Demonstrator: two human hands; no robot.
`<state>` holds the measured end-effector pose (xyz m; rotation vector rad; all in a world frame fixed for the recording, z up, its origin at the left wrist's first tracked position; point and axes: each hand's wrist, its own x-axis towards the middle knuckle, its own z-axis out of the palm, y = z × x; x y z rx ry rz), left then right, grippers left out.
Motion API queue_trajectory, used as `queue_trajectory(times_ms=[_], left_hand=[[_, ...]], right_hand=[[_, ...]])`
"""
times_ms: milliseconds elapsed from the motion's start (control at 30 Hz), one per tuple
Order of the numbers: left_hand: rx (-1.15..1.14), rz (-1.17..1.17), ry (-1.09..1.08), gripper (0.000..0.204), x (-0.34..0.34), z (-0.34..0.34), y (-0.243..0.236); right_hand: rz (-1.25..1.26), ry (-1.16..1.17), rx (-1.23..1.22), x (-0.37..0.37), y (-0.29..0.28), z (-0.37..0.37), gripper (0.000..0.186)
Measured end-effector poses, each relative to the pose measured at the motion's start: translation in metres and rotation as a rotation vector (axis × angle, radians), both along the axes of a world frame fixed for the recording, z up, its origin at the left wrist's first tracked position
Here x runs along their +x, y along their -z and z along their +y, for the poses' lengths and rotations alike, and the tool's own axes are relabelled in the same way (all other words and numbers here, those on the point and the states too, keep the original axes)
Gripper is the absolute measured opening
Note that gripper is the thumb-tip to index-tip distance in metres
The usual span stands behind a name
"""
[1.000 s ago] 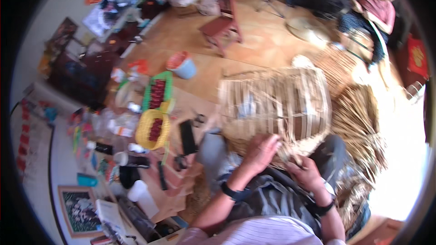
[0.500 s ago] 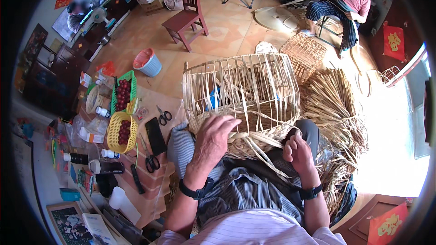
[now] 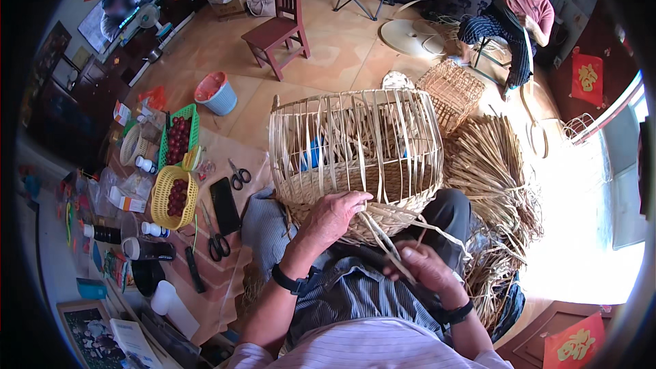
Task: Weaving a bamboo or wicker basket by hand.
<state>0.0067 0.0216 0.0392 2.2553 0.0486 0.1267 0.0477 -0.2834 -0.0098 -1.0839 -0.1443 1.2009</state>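
A half-woven straw basket point(image 3: 311, 188) lies across my lap, with upright strips over an open frame and a tight braided weave along its near part. At its near edge my left hand point(image 3: 331, 221) is closed, thumb and fingers pinching a flat straw strand point(image 3: 377, 231) where it leaves the weave. Lower and to the right, my right hand point(image 3: 429, 268) is closed around the loose end of that strand, pulled toward my body. Another strand point(image 3: 441, 234) trails off rightward over my knee. Something blue point(image 3: 313, 154) shows among loose straw inside the basket.
Bundled dry straw point(image 3: 488, 164) lies at my right. On the left stand a yellow basket point(image 3: 158, 198) and a green basket point(image 3: 164, 157) of dark fruit, with scissors point(image 3: 219, 247) and a phone point(image 3: 224, 205). Another person point(image 3: 523, 14) sits far right, handling a long strip.
My right hand has moved left and nearer my body, drawing the strand down. The left hand stays at the weave. The other person has raised one hand with a strip.
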Motion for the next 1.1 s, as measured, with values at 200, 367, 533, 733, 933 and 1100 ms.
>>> queue_trajectory(times_ms=[200, 367, 533, 733, 933, 1100], left_hand=[[-0.074, 0.008, -0.049, 0.025, 0.002, -0.003, -0.001], [-0.085, -0.065, -0.062, 0.024, 0.003, -0.005, 0.012], [-0.036, -0.016, -0.011, 0.028, 0.004, -0.004, 0.023], [0.195, -0.127, 0.084, 0.034, -0.007, -0.011, 0.022], [0.106, -0.136, -0.053, 0.022, -0.001, -0.017, 0.042], [0.154, -0.129, -0.115, 0.021, 0.002, -0.018, 0.05]], right_hand=[[0.242, -0.18, -0.012, -0.012, -0.002, 0.006, 0.036], [-0.303, -0.21, -0.303, -0.025, -0.018, -0.004, 0.037], [-0.951, -0.139, -0.258, -0.029, -0.082, 0.002, 0.021], [-0.476, 0.087, -0.158, 0.023, -0.139, 0.013, 0.037], [-0.359, 0.294, 0.008, 0.043, -0.073, 0.061, 0.029], [-0.619, 0.18, -0.061, 0.05, -0.045, 0.098, 0.024]])
